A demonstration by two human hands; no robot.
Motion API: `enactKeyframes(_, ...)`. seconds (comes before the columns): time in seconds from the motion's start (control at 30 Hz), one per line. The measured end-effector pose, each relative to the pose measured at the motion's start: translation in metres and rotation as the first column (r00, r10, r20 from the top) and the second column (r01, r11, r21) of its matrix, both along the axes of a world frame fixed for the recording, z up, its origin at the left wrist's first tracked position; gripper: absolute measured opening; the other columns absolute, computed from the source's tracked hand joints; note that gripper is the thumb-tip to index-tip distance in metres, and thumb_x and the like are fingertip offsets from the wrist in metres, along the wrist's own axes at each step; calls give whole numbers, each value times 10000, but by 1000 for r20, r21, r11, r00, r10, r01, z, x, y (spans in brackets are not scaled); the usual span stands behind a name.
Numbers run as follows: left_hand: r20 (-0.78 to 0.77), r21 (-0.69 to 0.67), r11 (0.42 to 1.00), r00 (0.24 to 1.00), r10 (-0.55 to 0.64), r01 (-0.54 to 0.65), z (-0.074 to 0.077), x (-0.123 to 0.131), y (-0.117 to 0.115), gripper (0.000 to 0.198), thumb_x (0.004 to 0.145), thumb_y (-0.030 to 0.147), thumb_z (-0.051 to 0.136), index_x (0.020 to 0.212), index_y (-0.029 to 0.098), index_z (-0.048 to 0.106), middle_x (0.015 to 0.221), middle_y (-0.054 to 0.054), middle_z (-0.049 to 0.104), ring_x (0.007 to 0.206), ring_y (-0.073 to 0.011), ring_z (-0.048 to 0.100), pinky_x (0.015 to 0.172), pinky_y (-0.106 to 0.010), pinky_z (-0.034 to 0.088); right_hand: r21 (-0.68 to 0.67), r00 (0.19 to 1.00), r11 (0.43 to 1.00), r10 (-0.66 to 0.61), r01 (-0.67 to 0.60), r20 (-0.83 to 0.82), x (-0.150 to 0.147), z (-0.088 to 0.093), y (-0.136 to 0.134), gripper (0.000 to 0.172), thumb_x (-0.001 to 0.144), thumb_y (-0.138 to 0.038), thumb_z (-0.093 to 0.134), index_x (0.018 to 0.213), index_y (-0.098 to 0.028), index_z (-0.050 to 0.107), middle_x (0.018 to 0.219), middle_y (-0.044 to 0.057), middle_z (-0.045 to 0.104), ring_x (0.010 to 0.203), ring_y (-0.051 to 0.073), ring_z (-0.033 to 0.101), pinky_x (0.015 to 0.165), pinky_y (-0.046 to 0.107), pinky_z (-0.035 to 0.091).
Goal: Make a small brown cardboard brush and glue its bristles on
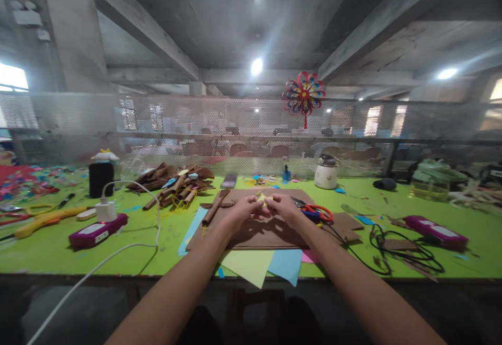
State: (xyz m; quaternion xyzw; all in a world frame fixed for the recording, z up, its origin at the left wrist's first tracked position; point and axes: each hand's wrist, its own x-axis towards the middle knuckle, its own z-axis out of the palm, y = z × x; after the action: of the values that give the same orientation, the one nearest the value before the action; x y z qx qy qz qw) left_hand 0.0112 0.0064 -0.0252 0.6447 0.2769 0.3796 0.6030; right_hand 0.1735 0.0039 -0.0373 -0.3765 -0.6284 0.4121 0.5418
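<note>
My left hand and my right hand meet over a brown paper sheet on the green table. Between their fingertips they pinch a small pale yellow paper piece; its exact shape is partly hidden by the fingers. Left of my left hand lies a rolled brown paper tube with yellow string at its lower end. Scissors with orange-red handles rest just right of my right hand. Pale yellow paper and light blue paper stick out from under the brown sheet at the table's front edge.
At left stand a purple power strip with a white charger and cable, and a yellow glue gun. Brown paper rolls pile up behind. A white bottle, black cable and second purple power strip are at right.
</note>
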Motion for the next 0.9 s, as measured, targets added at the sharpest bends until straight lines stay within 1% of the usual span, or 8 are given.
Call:
enactKeyframes(0.13,21,23,1000,1000,13,-13,0,0,1,346,780,446,592,878,115,614,817,-144,686,753,-196,654,659,-281,490,-5,1000,1000,5,-5,-31,-1,4,-3,353,615,-474,676,715,-148,588,508,-35,545,431,80,450,461,219,369)
enactKeyframes(0.33,13,34,998,998,54,-55,-1,-1,3,287,814,387,562,868,111,612,824,-149,688,756,-195,658,659,-272,491,-1,998,1000,-10,10,-57,-2,4,-2,311,614,-407,671,756,-140,602,513,-28,566,421,82,461,447,222,365)
enactKeyframes(0.5,36,27,993,993,117,-118,2,0,0,235,820,347,557,830,116,601,840,-150,688,760,-194,657,687,-287,501,29,995,999,-30,33,-94,-2,6,-3,313,582,-252,654,876,-147,636,601,-9,621,494,106,526,495,236,413)
enactKeyframes(0.57,46,10,985,985,169,-169,2,1,1,195,817,314,559,821,121,591,802,-128,685,718,-186,656,684,-293,505,44,993,999,-25,31,-118,-2,8,-5,297,551,-199,638,845,-158,648,687,10,647,569,122,558,528,242,434)
enactKeyframes(0.63,53,2,978,976,210,-211,1,1,4,171,814,298,566,798,129,580,765,-106,676,691,-180,653,679,-294,508,60,991,998,-27,35,-128,-2,8,-6,223,537,-186,625,756,-159,653,715,16,648,602,129,563,544,246,439)
enactKeyframes(0.77,109,-7,964,958,265,-266,-2,2,9,139,807,262,585,752,134,572,741,-72,649,677,-162,648,682,-281,513,36,994,997,-69,73,-87,-2,8,-5,94,531,-178,605,617,-149,632,592,-8,591,520,107,518,542,255,427)
enactKeyframes(0.83,161,-21,966,953,257,-258,-2,2,9,109,808,227,583,770,125,581,751,-71,642,687,-156,645,701,-286,517,5,993,997,-76,77,-94,-1,8,-5,79,533,-182,604,600,-147,626,579,-11,583,501,101,506,544,259,424)
enactKeyframes(0.9,210,-22,978,956,207,-207,-2,2,9,91,802,205,589,806,114,588,794,-84,645,728,-164,647,733,-303,516,-20,987,998,-61,59,-147,-1,8,-4,93,548,-215,619,611,-148,624,619,2,597,536,111,519,550,262,431)
